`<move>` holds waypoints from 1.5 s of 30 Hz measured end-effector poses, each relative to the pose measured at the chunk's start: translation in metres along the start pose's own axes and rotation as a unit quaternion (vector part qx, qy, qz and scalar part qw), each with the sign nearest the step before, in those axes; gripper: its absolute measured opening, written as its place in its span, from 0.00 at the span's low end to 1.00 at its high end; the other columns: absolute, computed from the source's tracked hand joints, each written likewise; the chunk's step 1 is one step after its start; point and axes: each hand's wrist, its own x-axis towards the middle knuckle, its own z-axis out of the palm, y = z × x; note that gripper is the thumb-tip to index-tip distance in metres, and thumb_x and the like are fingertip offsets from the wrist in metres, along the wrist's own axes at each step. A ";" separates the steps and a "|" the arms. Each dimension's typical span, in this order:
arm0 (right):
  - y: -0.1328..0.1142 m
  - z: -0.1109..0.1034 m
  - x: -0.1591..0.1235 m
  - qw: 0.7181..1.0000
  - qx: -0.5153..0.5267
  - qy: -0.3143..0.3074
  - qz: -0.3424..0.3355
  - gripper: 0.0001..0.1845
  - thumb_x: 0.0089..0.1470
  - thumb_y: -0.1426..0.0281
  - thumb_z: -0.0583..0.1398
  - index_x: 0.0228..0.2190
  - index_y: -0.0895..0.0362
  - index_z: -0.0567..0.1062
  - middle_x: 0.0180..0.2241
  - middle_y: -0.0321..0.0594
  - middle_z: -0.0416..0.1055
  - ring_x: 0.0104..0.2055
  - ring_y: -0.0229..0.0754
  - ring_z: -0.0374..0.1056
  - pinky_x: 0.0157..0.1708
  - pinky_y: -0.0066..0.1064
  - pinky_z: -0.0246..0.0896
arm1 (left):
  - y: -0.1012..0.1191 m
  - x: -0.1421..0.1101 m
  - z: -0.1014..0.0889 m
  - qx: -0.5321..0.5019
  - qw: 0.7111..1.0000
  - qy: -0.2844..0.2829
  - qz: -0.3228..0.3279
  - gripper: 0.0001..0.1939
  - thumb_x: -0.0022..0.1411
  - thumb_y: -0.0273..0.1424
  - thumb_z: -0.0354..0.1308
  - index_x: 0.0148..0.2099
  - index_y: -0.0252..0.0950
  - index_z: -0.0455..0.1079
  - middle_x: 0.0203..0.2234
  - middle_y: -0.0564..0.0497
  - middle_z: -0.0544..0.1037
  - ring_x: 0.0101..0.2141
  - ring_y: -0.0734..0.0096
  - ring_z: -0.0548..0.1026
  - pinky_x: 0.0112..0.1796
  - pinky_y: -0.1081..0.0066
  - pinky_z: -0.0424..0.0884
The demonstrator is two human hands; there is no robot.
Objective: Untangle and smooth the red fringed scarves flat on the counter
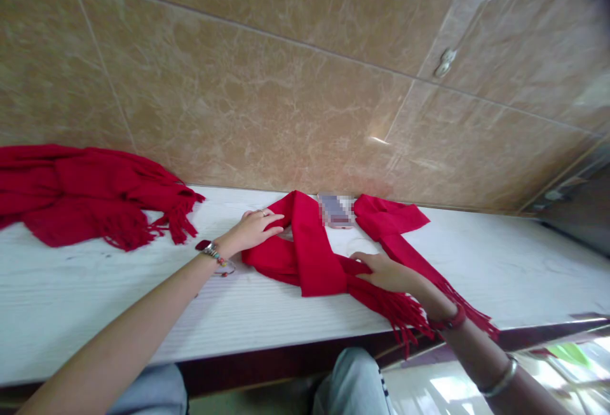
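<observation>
A red fringed scarf (312, 253) lies in loops on the white table (95, 300) in front of me. My left hand (255, 227) rests flat on its upper left fold, fingers stretched out toward the cloth. My right hand (384, 270) lies on the scarf's lower part, just above the fringe that hangs over the table's front edge, fingers extended along the cloth. A phone (336, 211) lies at the back between the scarf's folds.
A pile of red fringed scarves (90, 196) sits at the table's far left. A brown tiled wall (286, 84) rises right behind the table. My knees in light jeans (352, 383) show below the front edge.
</observation>
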 end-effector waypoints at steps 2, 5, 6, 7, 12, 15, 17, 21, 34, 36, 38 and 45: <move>-0.003 0.001 0.007 1.000 0.010 0.006 -0.005 0.12 0.45 0.72 0.59 0.36 0.54 0.72 0.33 0.41 0.74 0.36 0.43 0.69 0.36 0.30 0.62 | 0.010 -0.005 -0.002 0.033 0.999 0.022 -0.021 0.23 0.61 0.41 0.48 0.55 0.37 0.62 0.52 0.42 0.63 0.52 0.56 0.60 0.51 0.61 0.55; -0.016 0.000 0.018 0.996 0.059 0.059 -0.017 0.11 0.47 0.75 0.55 0.36 0.56 0.69 0.35 0.41 0.72 0.39 0.42 0.67 0.39 0.32 0.60 | 0.041 -0.021 -0.001 0.067 0.997 0.048 0.003 0.25 0.60 0.45 0.48 0.55 0.35 0.62 0.49 0.40 0.63 0.50 0.54 0.61 0.49 0.59 0.57; -0.020 -0.001 0.021 0.993 0.081 0.077 -0.031 0.11 0.47 0.75 0.55 0.36 0.56 0.68 0.34 0.40 0.71 0.38 0.41 0.67 0.39 0.32 0.60 | 0.054 -0.028 0.003 0.057 0.998 0.037 0.014 0.28 0.59 0.47 0.48 0.55 0.35 0.61 0.46 0.41 0.65 0.46 0.56 0.65 0.47 0.61 0.60; -0.023 0.000 0.022 0.989 0.103 0.090 -0.050 0.11 0.47 0.76 0.55 0.35 0.56 0.68 0.33 0.38 0.71 0.37 0.40 0.66 0.39 0.32 0.60 | 0.067 -0.035 0.008 0.046 0.999 0.016 0.023 0.31 0.57 0.49 0.49 0.58 0.36 0.58 0.44 0.41 0.66 0.44 0.57 0.67 0.44 0.62 0.63; -0.029 0.003 0.020 0.971 0.175 0.098 -0.128 0.11 0.47 0.75 0.56 0.35 0.55 0.71 0.37 0.40 0.70 0.42 0.41 0.64 0.46 0.35 0.57 | 0.102 -0.052 0.031 0.112 0.993 -0.014 0.037 0.26 0.59 0.31 0.53 0.59 0.39 0.55 0.45 0.41 0.64 0.43 0.56 0.66 0.38 0.65 0.67; -0.024 -0.007 0.018 0.967 0.206 0.071 -0.134 0.09 0.49 0.71 0.56 0.33 0.53 0.75 0.36 0.40 0.70 0.42 0.42 0.65 0.46 0.36 0.58 | 0.092 -0.048 0.021 0.129 0.990 -0.015 0.059 0.24 0.58 0.19 0.44 0.56 0.38 0.60 0.43 0.43 0.66 0.42 0.61 0.66 0.38 0.67 0.66; -0.017 -0.020 0.016 0.964 0.214 0.108 -0.112 0.09 0.49 0.69 0.56 0.32 0.52 0.76 0.36 0.41 0.70 0.43 0.44 0.65 0.46 0.37 0.58 | 0.076 -0.044 0.008 0.112 0.993 -0.012 0.047 0.22 0.57 0.17 0.42 0.51 0.36 0.65 0.40 0.44 0.67 0.41 0.62 0.65 0.39 0.66 0.66; 0.005 -0.038 0.005 0.970 0.191 0.116 -0.093 0.13 0.50 0.66 0.55 0.36 0.52 0.76 0.41 0.43 0.69 0.47 0.46 0.62 0.49 0.40 0.56 | 0.035 -0.045 -0.013 0.022 0.999 -0.010 0.047 0.25 0.50 0.13 0.42 0.46 0.34 0.69 0.37 0.45 0.68 0.40 0.66 0.66 0.44 0.66 0.64; -0.049 0.010 0.016 0.996 0.043 -0.046 -0.064 0.36 0.47 0.62 0.59 0.57 0.54 0.56 0.51 0.50 0.61 0.51 0.51 0.59 0.50 0.44 0.53 | 0.048 -0.050 -0.025 -0.350 0.919 -0.105 -0.151 0.34 0.57 0.40 0.50 0.63 0.36 0.46 0.56 0.43 0.62 0.51 0.60 0.64 0.46 0.68 0.63; -0.059 0.010 0.018 0.995 0.048 -0.053 -0.067 0.36 0.48 0.65 0.59 0.57 0.54 0.55 0.49 0.49 0.63 0.49 0.50 0.61 0.48 0.41 0.55 | 0.045 -0.052 -0.026 -0.374 0.910 -0.135 -0.115 0.41 0.51 0.35 0.57 0.64 0.37 0.42 0.57 0.43 0.60 0.52 0.61 0.64 0.47 0.68 0.62; -0.061 0.005 0.020 0.992 0.074 -0.072 -0.077 0.38 0.46 0.68 0.60 0.57 0.55 0.54 0.49 0.48 0.65 0.48 0.48 0.63 0.48 0.39 0.56 | 0.035 -0.054 -0.028 -0.330 0.927 -0.152 -0.095 0.44 0.47 0.30 0.58 0.64 0.38 0.43 0.57 0.43 0.60 0.51 0.61 0.65 0.48 0.67 0.61; -0.041 -0.030 0.021 0.986 0.099 -0.091 -0.096 0.49 0.39 0.65 0.64 0.59 0.53 0.48 0.59 0.45 0.51 0.58 0.51 0.52 0.55 0.41 0.48 | -0.014 -0.055 -0.043 -0.188 0.968 -0.108 -0.127 0.41 0.51 0.38 0.55 0.63 0.36 0.44 0.50 0.44 0.69 0.48 0.58 0.68 0.46 0.68 0.61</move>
